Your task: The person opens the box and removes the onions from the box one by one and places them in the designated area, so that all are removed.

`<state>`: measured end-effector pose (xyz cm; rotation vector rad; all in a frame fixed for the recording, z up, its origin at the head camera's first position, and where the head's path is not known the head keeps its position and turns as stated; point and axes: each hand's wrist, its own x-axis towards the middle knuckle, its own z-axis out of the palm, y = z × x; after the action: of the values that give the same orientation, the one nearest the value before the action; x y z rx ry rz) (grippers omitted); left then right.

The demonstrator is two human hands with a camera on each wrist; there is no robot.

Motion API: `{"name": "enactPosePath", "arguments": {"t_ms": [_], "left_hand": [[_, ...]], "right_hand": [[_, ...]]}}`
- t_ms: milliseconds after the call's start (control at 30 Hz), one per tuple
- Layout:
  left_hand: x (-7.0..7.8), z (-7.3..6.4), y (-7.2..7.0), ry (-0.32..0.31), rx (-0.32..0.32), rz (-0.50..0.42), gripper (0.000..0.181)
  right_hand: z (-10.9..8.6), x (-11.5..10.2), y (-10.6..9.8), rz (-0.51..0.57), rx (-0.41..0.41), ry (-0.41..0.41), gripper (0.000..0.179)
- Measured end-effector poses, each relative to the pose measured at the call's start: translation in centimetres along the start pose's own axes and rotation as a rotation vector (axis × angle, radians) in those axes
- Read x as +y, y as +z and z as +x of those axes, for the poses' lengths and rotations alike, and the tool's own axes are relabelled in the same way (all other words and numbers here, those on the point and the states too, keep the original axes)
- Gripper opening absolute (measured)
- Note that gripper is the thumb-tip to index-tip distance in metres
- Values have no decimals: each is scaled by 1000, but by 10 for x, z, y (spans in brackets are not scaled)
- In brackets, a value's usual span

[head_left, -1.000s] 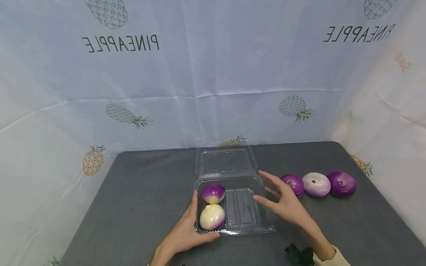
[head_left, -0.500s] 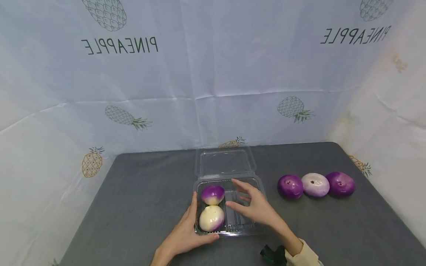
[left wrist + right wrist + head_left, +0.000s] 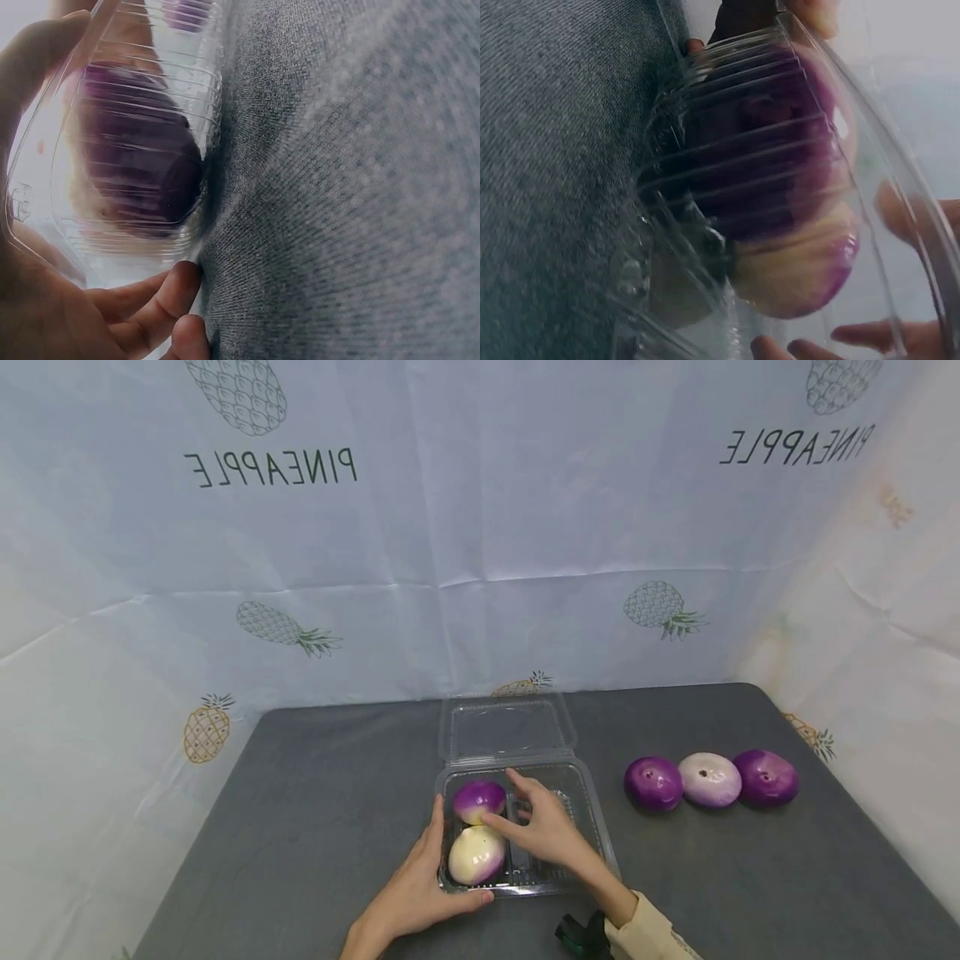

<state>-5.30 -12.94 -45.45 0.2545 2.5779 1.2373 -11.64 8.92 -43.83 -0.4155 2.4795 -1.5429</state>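
Head view: right hand [image 3: 547, 828], grip released, has neared the boxed turnips [image 3: 477, 854]; left hand [image 3: 423, 883] holds container [image 3: 583, 806].

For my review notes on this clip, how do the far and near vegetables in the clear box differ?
The far vegetable shows mostly purple with cream toward the person; the near vegetable shows mostly cream, with purple at its lower right. In the head view, the right hand's thumb overlaps the far vegetable's edge, while the near vegetable is uncovered. Both are glossy, rounded and in the clear box's left half.
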Motion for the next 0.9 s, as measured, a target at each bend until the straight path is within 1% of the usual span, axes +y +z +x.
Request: {"name": "enactPosePath", "arguments": {"t_ms": [367, 500, 767, 900], "left_hand": [[1, 0, 0, 12, 6, 1, 137], [1, 0, 0, 12, 10, 8, 137], [1, 0, 1, 8, 16, 0, 137], [1, 0, 2, 5, 19, 3, 138]], "right_hand": [[5, -1, 8, -22, -5, 22, 86], [6, 0, 9, -32, -5, 22, 83], [11, 0, 15, -56, -67, 30, 84], [13, -1, 15, -48, -79, 31, 84]]}}
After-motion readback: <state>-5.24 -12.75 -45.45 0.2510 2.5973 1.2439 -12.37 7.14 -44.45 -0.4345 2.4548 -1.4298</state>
